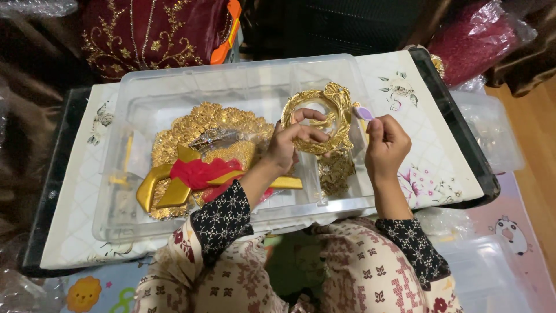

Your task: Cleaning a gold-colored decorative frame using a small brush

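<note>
My left hand [289, 142] grips an ornate gold ring-shaped ornament [337, 105], fingers hooked through its open centre, above a clear plastic box [174, 87]. My right hand [385, 145] pinches a small lilac piece [364, 112] right beside the ornament's right edge. In the box lie a gold filigree plate [202, 119], a gold scissor-shaped ornament with a red ribbon [200, 173] and more gold pieces [337, 172] under my hands.
The box stands on a white floral-patterned tray table [428, 156] with a dark rim. Maroon embroidered cloth [145, 29] and a wrapped red bundle [472, 37] lie behind. Clear plastic lids [492, 130] sit at the right, on a patterned mat.
</note>
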